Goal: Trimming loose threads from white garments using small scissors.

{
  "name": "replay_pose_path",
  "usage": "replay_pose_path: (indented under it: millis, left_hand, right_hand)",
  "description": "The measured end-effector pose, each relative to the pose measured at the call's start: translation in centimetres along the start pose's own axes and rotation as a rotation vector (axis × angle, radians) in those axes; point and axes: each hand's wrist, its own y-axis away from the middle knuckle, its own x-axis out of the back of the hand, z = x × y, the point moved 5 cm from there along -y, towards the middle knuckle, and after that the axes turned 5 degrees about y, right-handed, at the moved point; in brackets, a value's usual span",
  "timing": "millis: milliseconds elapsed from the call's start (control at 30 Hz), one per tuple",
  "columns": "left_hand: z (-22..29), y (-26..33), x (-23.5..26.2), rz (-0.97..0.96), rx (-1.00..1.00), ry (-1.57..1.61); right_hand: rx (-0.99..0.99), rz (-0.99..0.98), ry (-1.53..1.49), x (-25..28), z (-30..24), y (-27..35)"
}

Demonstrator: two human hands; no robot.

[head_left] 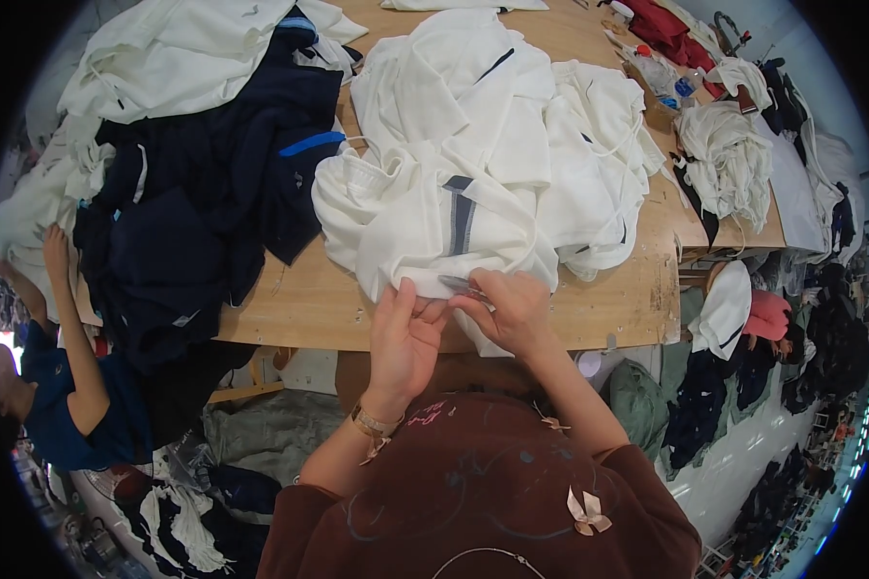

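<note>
A white garment [386, 227] with a dark grey stripe lies bunched at the table's front edge. My left hand [401, 338] pinches its near edge between thumb and fingers, palm partly turned up. Close beside it, my right hand [514, 311] is closed around small metal thread snips [456, 283]. Their grey blades point left, against the white cloth. The fingers hide the rest of the snips. Behind this garment rises a pile of more white garments [434, 82], and another white pile [599, 159] sits to its right.
Navy garments [179, 232] heap up on the left of the wooden table [589, 309], with white ones [174, 53] above them. At the far left, a person in a dark blue top [116, 400] handles pale cloth. A white bundle [724, 159] lies at the right.
</note>
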Motion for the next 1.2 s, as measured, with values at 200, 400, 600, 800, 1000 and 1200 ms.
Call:
replay_pose_path:
  millis: [200,400,600,800,1000,1200]
  left_hand:
    - [0.1,0.1,-0.3,0.025,-0.019,-0.039]
    - [0.3,0.1,-0.7,0.0,-0.014,-0.025]
    - [0.1,0.1,-0.4,-0.005,-0.04,-0.038]
    - [0.0,0.1,-0.4,0.012,-0.042,-0.029]
    - [0.0,0.1,-0.4,-0.005,-0.058,-0.034]
    - [0.1,0.0,-0.5,0.016,-0.075,-0.063]
  right_hand:
    - [-0.157,0.026,-0.114,0.1,0.5,0.3]
    - [-0.119,0.026,-0.053,0.7,0.4,-0.1]
    - [-0.02,0.003,-0.01,0.4,-0.1,-0.2]
    - [0.002,-0.018,0.03,0.3,-0.1,-0.2]
    - [-0.003,-0.025,0.039,0.1,-0.1,-0.2]
    - [-0.228,-0.025,-0.178,0.2,0.7,-0.1]
